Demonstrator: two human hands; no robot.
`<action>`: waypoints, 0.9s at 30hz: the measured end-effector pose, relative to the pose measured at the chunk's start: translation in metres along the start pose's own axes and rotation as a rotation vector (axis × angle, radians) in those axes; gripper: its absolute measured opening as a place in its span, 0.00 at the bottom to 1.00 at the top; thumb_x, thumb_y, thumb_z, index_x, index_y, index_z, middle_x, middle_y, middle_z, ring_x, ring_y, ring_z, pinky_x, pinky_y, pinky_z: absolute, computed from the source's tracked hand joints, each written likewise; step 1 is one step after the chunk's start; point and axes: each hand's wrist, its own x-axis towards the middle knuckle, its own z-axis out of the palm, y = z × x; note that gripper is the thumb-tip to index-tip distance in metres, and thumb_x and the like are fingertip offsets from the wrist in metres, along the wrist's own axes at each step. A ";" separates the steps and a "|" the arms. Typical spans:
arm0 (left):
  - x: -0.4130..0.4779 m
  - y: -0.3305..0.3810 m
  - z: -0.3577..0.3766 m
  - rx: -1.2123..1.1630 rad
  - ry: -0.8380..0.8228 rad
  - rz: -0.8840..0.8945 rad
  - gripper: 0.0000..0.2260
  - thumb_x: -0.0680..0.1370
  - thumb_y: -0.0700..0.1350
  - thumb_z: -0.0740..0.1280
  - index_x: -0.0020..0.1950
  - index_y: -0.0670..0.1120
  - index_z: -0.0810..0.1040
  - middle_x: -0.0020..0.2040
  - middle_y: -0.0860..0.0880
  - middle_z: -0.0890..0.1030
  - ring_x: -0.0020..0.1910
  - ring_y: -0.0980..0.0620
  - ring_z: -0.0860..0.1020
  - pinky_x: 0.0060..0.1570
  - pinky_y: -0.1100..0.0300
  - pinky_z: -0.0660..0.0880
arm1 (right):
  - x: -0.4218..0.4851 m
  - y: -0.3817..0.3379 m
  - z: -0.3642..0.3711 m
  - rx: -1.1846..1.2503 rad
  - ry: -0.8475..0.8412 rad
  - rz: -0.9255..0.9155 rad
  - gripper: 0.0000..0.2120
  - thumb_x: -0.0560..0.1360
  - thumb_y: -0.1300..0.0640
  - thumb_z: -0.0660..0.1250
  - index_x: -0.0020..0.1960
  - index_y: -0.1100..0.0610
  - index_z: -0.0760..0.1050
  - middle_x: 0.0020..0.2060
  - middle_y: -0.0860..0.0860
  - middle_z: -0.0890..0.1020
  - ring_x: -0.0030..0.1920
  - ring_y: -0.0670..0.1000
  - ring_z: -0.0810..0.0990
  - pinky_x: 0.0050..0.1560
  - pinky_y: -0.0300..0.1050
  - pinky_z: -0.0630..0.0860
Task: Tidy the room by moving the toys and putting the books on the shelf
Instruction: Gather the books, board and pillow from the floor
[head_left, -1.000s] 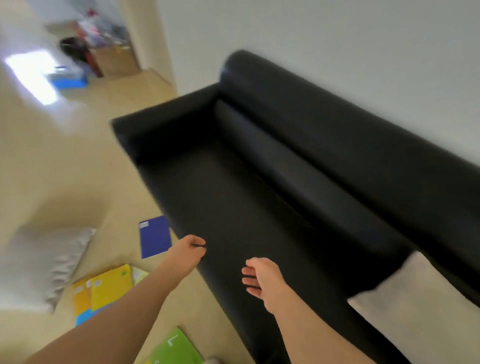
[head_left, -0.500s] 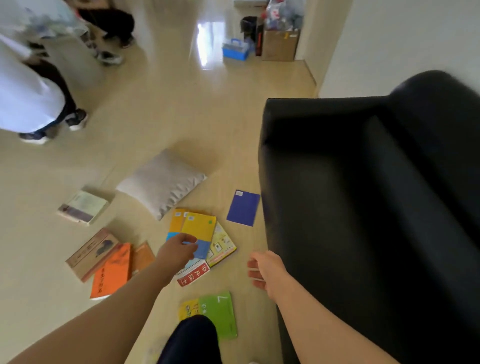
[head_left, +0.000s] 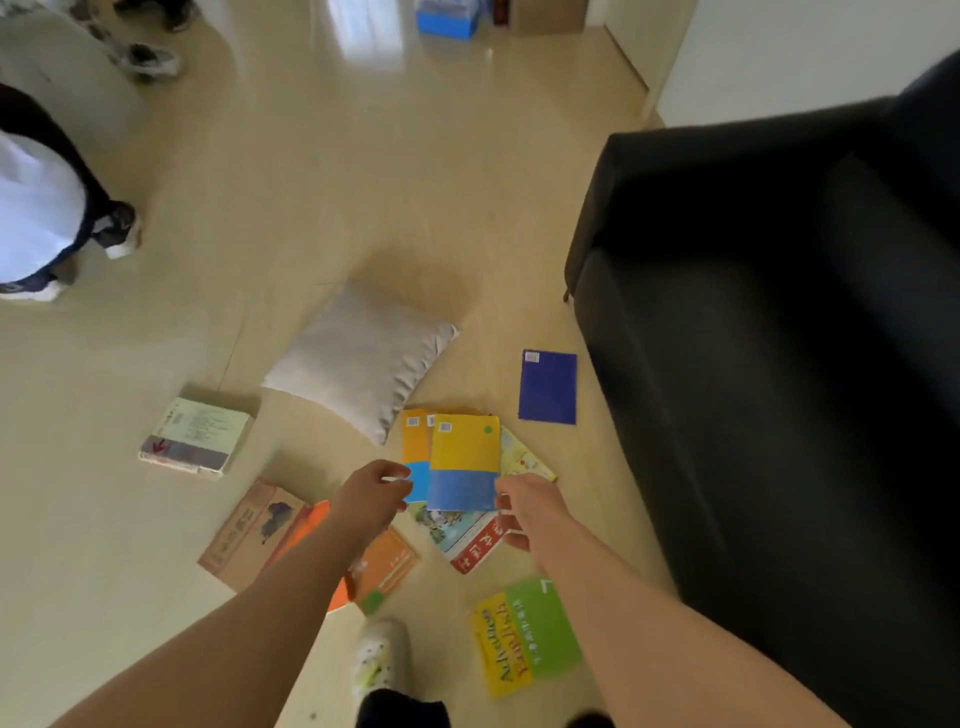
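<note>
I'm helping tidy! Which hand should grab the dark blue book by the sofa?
Probably the right. The right hand is nearer the dark blue book; the left hand sits beyond the yellow-blue books.

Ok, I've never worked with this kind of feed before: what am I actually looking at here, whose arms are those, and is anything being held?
There is no machine: this is one wide-angle camera worn on a person's head, looking down at their own bare arms. The left hand and right hand reach toward a yellow-and-blue book atop a fanned pile on the floor. Their fingers are loosely curled near its edges; neither plainly grips anything. Around it lie a dark blue book, a green-and-yellow book, a brown book, a pale thick book and a grey cushion. The black sofa stands on the right. The white shoe at the bottom is the wearer's; another person stands far left.
</note>
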 end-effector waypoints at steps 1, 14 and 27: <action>0.007 0.000 -0.011 0.022 -0.017 0.001 0.10 0.77 0.39 0.63 0.57 0.44 0.76 0.46 0.41 0.78 0.44 0.46 0.76 0.40 0.59 0.70 | 0.001 -0.002 0.017 0.004 0.002 0.008 0.05 0.78 0.60 0.59 0.43 0.57 0.68 0.39 0.54 0.72 0.35 0.51 0.71 0.35 0.43 0.65; 0.085 0.042 -0.079 0.165 -0.114 0.006 0.07 0.76 0.37 0.63 0.53 0.44 0.76 0.46 0.43 0.78 0.41 0.48 0.76 0.36 0.60 0.68 | 0.043 -0.043 0.096 0.150 0.054 0.093 0.12 0.78 0.60 0.59 0.35 0.55 0.67 0.32 0.49 0.70 0.30 0.46 0.68 0.30 0.37 0.67; 0.208 0.110 -0.094 0.290 -0.225 -0.021 0.05 0.78 0.37 0.61 0.47 0.46 0.75 0.40 0.48 0.77 0.37 0.52 0.75 0.35 0.61 0.67 | 0.123 -0.111 0.139 0.349 0.114 0.164 0.13 0.76 0.59 0.59 0.33 0.53 0.65 0.32 0.49 0.70 0.32 0.49 0.70 0.46 0.45 0.71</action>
